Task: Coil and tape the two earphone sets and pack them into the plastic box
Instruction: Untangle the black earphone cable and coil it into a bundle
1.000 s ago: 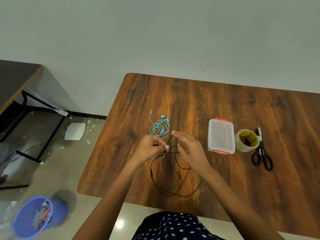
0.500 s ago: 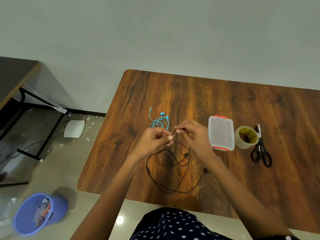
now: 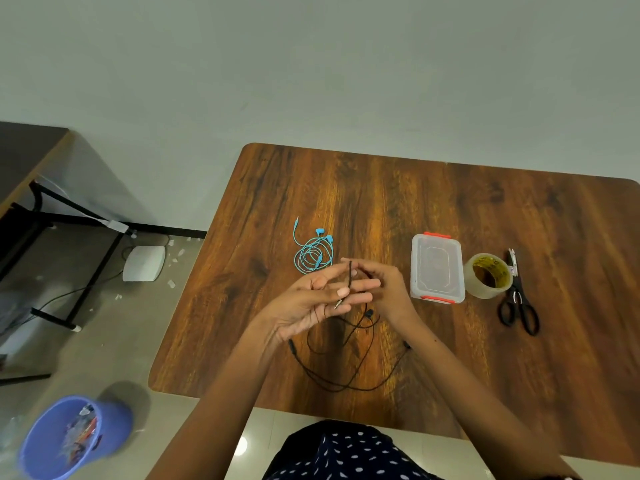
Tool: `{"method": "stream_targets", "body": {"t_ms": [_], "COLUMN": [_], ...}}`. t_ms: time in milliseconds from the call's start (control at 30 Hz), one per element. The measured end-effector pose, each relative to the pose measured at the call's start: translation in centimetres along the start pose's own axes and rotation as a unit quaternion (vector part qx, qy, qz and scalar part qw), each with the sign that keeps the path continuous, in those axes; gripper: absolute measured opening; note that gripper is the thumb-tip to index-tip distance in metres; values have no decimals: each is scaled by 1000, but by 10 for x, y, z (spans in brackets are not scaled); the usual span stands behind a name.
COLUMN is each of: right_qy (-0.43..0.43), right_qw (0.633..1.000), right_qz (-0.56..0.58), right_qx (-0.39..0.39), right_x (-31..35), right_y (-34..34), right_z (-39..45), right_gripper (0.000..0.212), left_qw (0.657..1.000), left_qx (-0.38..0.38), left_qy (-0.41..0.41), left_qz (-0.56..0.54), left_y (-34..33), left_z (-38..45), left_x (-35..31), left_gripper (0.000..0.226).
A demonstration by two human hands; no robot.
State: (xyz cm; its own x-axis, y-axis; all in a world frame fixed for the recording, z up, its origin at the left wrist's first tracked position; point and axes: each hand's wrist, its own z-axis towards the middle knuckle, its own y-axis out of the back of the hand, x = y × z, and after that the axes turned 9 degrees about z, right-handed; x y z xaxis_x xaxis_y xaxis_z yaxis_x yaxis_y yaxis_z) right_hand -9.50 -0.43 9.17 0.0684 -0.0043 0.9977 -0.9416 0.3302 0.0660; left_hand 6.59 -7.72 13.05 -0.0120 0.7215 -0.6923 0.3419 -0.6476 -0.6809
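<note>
A wood-grain desk (image 3: 450, 341) stands against a plain wall. Above it the left hand (image 3: 311, 303), fingers nearly straight, has the black earphone cord (image 3: 349, 372) pinned under its thumb, while the right hand (image 3: 384, 289) pinches a strand to wind it round those fingers. The trailing slack could snag or slide off, undoing the coil. The blue earphones (image 3: 313, 254) lie coiled beyond, and the plastic box (image 3: 437, 268) sits closed to the right.

both hands meet, left hand (image 3: 313, 299) fingers extended, right hand (image 3: 384, 289) curled.
</note>
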Motion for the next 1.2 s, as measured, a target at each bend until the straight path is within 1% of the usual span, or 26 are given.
{"method": "stream_targets", "body": {"t_ms": [67, 200, 300, 367, 467, 500, 567, 600, 700, 733, 800, 867, 933, 1000, 1100, 1200], "right_qy": [-11, -56, -75, -83, -70, -70, -76, -71, -46, -39, -26, -9, 1, 0, 10, 19], "right_qw": [1000, 994, 992, 990, 985, 983, 974, 969, 956, 951, 939, 924, 910, 902, 896, 895], "right_qz": [-19, -92, -96, -100, -139, -151, -186, -206, -254, -268, -307, -345, -372, -376, -366, -364], "right_qx": [9, 27, 40, 50, 72, 81, 104, 113, 141, 147, 154, 164, 184, 213, 253, 258], "right_x": [-2, -7, -9, -7, -5, -5, -6, -7, -5, -4, -1, 3, 7, 10, 15, 19], "right_y": [-1, -3, -6, -6, -7, -7, -6, -5, -2, -1, 2, 6, 12, 16, 18, 19], "right_z": [-2, -8, -14, -17, -24, -27, -32, -34, -42, -44, -48, -50, -49, -47, -48, -47], "right_gripper": [21, 36, 24, 23, 34, 33, 18, 16, 20, 20, 21, 20, 21, 22, 20, 16], "left_qw": [1000, 995, 996, 994, 990, 988, 982, 980, 975, 973, 968, 961, 956, 957, 960, 964], "left_qx": [-15, -78, -73, -85, -117, -130, -161, -174, -187, -195, -222, -242, -241, -228, -192, -150], "left_qy": [-11, -49, -53, -58, -72, -74, -78, -80, -93, -94, -83, -63, -44, -29, -4, 25], "left_qz": [18, 36, 22, 29, 40, 43, 52, 60, 82, 81, 81, 121, 161, 176, 205, 216], "left_y": [-1, 0, -2, -3, -3, -3, -1, -1, 0, 1, 2, 4, 7, 10, 11, 12], "left_z": [2, 7, 8, 10, 14, 15, 17, 18, 20, 21, 21, 20, 18, 15, 12, 8], "left_x": [2, 3, 7, 11, 16, 19, 25, 28, 36, 40, 47, 52, 55, 55, 54, 54], "left_gripper": [70, 71, 78, 81, 83, 83, 82, 79, 55, 52, 55, 67, 72, 75, 70, 72]}}
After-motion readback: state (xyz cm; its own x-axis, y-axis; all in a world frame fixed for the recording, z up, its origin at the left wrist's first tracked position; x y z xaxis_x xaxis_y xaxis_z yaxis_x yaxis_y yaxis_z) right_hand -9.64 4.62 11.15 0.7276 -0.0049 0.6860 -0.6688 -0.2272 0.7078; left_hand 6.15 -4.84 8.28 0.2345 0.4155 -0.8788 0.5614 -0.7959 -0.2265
